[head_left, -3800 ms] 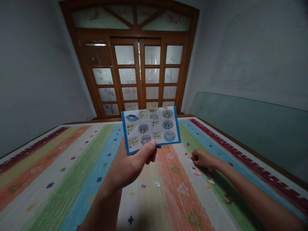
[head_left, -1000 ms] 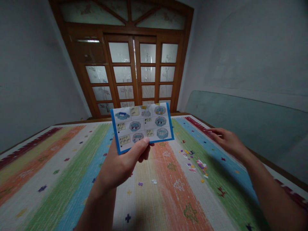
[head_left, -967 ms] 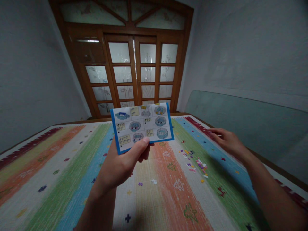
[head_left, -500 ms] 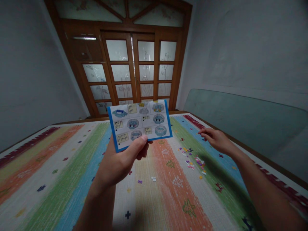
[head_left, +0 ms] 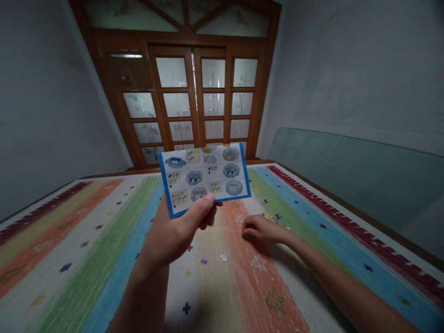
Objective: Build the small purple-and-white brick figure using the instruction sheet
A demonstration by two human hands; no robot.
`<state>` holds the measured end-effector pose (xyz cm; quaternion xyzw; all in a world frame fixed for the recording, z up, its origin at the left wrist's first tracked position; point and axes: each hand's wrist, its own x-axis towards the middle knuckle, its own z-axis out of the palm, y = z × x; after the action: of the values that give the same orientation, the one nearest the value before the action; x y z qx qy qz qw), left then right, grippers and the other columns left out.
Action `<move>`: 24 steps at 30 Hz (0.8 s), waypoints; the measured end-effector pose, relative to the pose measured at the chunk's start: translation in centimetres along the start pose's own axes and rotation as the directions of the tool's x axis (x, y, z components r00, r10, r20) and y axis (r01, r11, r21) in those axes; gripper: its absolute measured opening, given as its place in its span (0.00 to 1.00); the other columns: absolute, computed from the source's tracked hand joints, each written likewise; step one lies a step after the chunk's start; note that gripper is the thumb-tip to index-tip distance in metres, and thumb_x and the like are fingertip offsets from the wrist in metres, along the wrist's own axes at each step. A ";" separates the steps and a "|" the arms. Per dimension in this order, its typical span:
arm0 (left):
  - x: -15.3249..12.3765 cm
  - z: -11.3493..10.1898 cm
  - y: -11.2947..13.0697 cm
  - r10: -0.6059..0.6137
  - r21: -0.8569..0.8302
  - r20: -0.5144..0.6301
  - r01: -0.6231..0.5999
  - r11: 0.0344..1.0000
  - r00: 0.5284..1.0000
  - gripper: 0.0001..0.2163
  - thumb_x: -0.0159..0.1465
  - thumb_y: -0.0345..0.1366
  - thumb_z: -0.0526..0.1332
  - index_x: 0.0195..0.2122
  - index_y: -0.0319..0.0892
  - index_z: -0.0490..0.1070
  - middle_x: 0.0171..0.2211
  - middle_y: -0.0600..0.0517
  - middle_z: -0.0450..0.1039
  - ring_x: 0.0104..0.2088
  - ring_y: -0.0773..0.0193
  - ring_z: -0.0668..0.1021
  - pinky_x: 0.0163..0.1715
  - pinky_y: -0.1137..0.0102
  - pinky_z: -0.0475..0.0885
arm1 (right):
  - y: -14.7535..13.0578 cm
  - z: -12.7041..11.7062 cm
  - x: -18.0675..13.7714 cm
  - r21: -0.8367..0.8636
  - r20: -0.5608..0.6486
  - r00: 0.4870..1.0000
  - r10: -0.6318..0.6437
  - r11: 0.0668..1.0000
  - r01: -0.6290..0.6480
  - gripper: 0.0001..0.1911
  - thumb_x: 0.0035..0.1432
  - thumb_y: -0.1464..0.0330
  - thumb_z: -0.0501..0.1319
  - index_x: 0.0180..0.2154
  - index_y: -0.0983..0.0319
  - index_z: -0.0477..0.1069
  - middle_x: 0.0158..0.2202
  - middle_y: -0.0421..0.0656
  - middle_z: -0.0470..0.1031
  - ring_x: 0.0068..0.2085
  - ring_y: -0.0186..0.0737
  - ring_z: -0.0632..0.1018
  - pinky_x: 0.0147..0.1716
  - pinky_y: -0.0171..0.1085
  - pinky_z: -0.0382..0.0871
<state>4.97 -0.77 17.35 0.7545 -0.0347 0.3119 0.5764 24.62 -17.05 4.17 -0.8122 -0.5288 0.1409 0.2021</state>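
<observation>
A blue-edged building-block instruction sheet, printed with step pictures of round block models, is gripped in my left hand, thumb over its lower edge. Just right of it and lower, my right hand hovers over the orange stripe with its fingers curled together. Whatever those fingers might hold is too small or hidden to make out. On the cloth below lie a few white blocks and a small purple block. Behind my right hand, a scatter of small coloured blocks is mostly covered by the hand and wrist.
A striped tablecloth with printed stars and crosses covers the table. Wooden doors with glass panes stand beyond the far edge. A pale green panel runs along the right wall.
My right hand has moved left and nearer, from beyond the block pile to above the orange stripe, and its fingers are more curled. My left hand keeps the sheet in nearly the same place.
</observation>
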 end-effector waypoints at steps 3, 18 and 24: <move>0.1 0.1 0.2 0.012 0.008 0.002 -0.012 1.000 1.000 0.14 0.60 0.36 0.55 0.18 0.41 0.63 0.15 0.55 0.63 0.16 0.70 0.65 0.15 0.74 0.60 | -0.3 2.2 1.2 0.012 0.048 0.998 -0.046 0.999 0.045 0.09 0.54 0.73 0.56 0.31 0.65 0.76 0.30 0.45 0.78 0.31 0.37 0.75 0.33 0.32 0.66; -0.1 0.2 0.4 0.003 -0.072 -0.021 -0.005 0.997 1.000 0.12 0.60 0.34 0.56 0.19 0.40 0.65 0.15 0.55 0.63 0.16 0.70 0.65 0.15 0.75 0.60 | -2.4 2.5 0.0 0.071 0.187 0.972 -0.141 0.989 0.130 0.08 0.51 0.76 0.61 0.33 0.65 0.78 0.31 0.45 0.78 0.31 0.35 0.76 0.32 0.31 0.67; 0.0 0.3 0.4 0.009 -0.072 -0.024 -0.010 0.997 1.000 0.12 0.60 0.34 0.56 0.19 0.40 0.65 0.15 0.55 0.63 0.16 0.71 0.64 0.15 0.76 0.59 | -2.2 2.3 -0.4 0.074 0.126 0.983 -0.131 0.990 0.122 0.06 0.53 0.72 0.63 0.33 0.66 0.77 0.30 0.45 0.75 0.32 0.36 0.73 0.32 0.33 0.65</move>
<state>4.91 -1.16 17.62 0.7293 -0.0426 0.3221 0.6021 21.69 -16.27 3.22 -0.7589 -0.5864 0.1981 0.2024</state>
